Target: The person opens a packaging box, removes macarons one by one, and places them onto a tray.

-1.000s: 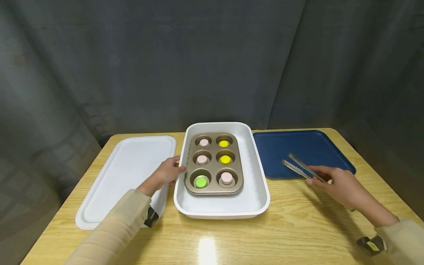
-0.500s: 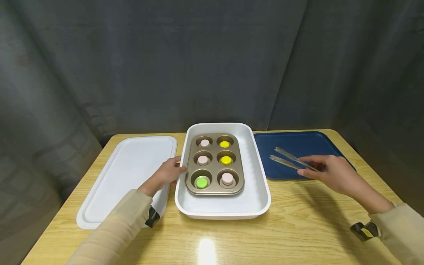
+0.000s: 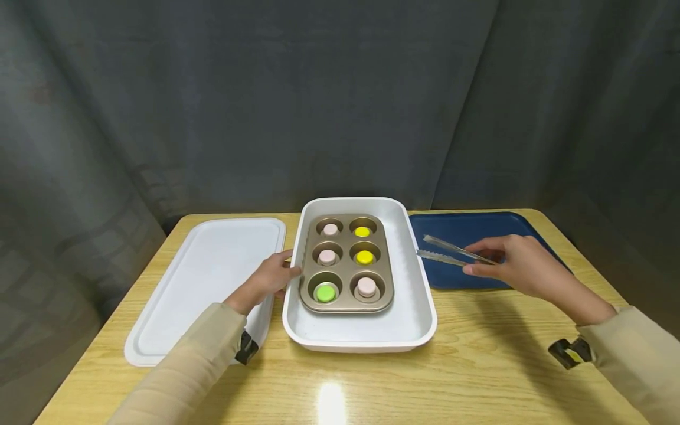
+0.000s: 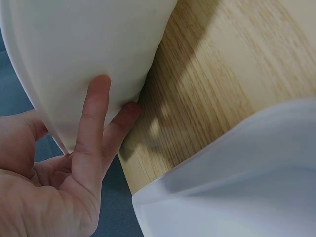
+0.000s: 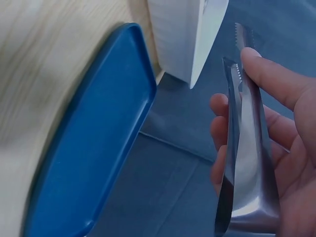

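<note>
In the head view my left hand (image 3: 271, 276) grips the left rim of a deep white plastic bin (image 3: 361, 344), thumb over the edge. The left wrist view shows its fingers (image 4: 91, 123) against the bin's outer wall. My right hand (image 3: 523, 264) holds metal tongs (image 5: 254, 187) with serrated tips, their arms spread and nothing between them. Those tips point left, at the bin's right rim. Inside the bin lies a brown muffin pan (image 3: 344, 274). Its cups hold a green macaron (image 3: 326, 293), pink macarons (image 3: 366, 287) and yellow macarons (image 3: 364, 257).
A flat white tray (image 3: 207, 265) lies left of the bin, under my left forearm. To the right, a blue tray (image 3: 478, 224) lies beneath the tongs. All stand on a wooden table (image 3: 467, 378), with a dark grey curtain (image 3: 319, 106) behind.
My right hand has moved left with the tongs, from over the blue tray's front to the bin's right rim. My left hand keeps its grip on the bin.
</note>
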